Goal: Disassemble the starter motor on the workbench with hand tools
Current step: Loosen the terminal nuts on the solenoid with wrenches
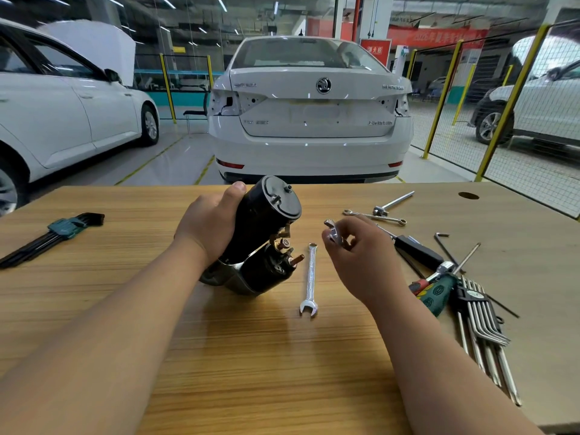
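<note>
The starter motor (266,227) stands tilted near the middle of the wooden workbench (251,365), its lower end on the wood and its round black end cap turned up and to the right. The left hand (208,227) grips the motor's body from the left, thumb up by the top rim. The fingers wrap round the far side and cannot be seen, and the wrist covers part of the motor's silver nose. The smaller cylinder on the motor sits low on the right, with copper studs pointing toward the long wrench (310,279), which lies flat just beside the motor with its open jaw nearest the person.

The right hand (361,259) hovers above the bench, right of the motor and apart from it, fingers curled round a small wrench (332,230). Only its shiny head sticks out above the fingertips; the rest is buried in the hand.

Behind and right of that hand lies a jumble of tools: a thin wrench (376,216), a T-bar (392,204), a green-handled screwdriver (437,295) partly hidden by the forearm, and a silver key set (480,328). A black key set (53,237) lies far left, its tips cut off by the frame edge. A white car (310,120) stands beyond the bench.
</note>
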Demonstrator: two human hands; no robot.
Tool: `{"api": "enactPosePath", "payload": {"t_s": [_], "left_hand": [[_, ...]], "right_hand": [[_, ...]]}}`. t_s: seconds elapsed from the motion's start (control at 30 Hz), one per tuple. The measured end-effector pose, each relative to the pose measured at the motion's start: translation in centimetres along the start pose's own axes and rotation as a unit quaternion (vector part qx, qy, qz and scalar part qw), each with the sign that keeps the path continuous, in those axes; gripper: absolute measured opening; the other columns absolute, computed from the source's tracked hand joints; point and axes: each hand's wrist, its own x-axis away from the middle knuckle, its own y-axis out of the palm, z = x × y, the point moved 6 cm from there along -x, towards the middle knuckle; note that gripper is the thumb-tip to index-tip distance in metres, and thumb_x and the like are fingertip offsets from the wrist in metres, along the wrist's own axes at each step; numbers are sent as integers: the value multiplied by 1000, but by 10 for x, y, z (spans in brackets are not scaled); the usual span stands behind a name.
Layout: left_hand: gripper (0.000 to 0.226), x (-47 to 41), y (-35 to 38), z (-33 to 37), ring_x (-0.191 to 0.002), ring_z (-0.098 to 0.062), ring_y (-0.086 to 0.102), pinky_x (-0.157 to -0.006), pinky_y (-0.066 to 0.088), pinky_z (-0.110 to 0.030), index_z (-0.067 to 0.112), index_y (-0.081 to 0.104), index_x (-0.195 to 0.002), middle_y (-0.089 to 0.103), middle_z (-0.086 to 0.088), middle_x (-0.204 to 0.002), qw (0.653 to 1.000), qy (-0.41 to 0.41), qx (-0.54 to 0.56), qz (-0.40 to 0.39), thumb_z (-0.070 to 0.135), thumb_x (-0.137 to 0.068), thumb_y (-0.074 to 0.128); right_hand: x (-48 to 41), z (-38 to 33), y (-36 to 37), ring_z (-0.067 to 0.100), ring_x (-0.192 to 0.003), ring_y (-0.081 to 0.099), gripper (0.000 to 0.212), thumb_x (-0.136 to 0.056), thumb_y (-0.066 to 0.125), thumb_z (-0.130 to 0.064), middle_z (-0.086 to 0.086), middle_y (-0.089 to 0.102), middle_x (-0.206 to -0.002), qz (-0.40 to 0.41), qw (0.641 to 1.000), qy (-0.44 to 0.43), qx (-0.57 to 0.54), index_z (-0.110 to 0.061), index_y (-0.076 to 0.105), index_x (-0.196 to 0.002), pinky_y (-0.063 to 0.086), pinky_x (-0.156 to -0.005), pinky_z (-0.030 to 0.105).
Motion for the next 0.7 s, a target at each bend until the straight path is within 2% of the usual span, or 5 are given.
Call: {"api": "enactPosePath", "payload": {"t_s": [0.2, 0.33, 0.43, 0.57, 0.7], "left_hand": [[63, -1, 0, -1, -65, -23, 48, -66, 36, -40, 14, 47, -60, 48, -1, -59, 1000, 4, -4, 3, 70, -77, 27], [65, -2, -1, -4, -71, -26, 54, -71, 40, -42, 14, 54, -63, 57, -8, -65, 1000, 0, 2, 13, 72, -75, 28], [68, -3, -2, -7, -76, -30, 58, -76, 44, -44, 13, 59, -68, 63, -10, -70, 1000, 3, -3, 19, 72, -75, 28], [71, -5, -2, -7, -81, -30, 61, -80, 45, -45, 11, 64, -73, 67, -12, -76, 1000, 8, -3, 22, 72, -75, 27], [66, -3, -2, -5, -81, -28, 61, -80, 45, -44, 18, 64, -70, 67, -9, -75, 1000, 5, 0, 27, 72, -74, 27]], "right_hand": [[-9, 31, 31, 9, -78, 47, 42, -83, 66, -51, -11, 48, -106, -142, 968, 105, 181, -26, 57, -115, 33, -56, 22], [-9, 44, 45, 20, -109, 55, 53, -88, 61, -42, -2, 46, -135, -254, 937, 152, 186, -22, 47, -135, 46, -86, 32], [-11, 22, 37, 18, -117, 48, 40, -92, 53, -40, -6, 54, -129, -195, 956, 78, 204, -25, 52, -129, 39, -102, 39], [2, -31, 35, 0, -80, 54, 37, -78, 45, -65, -19, 60, -84, -151, 988, 24, -27, -34, 60, -91, 46, -68, 26], [6, -40, 39, 0, -69, 52, 25, -82, 57, -59, -15, 56, -74, -159, 987, 14, -20, -35, 52, -75, 34, -55, 20]]}}
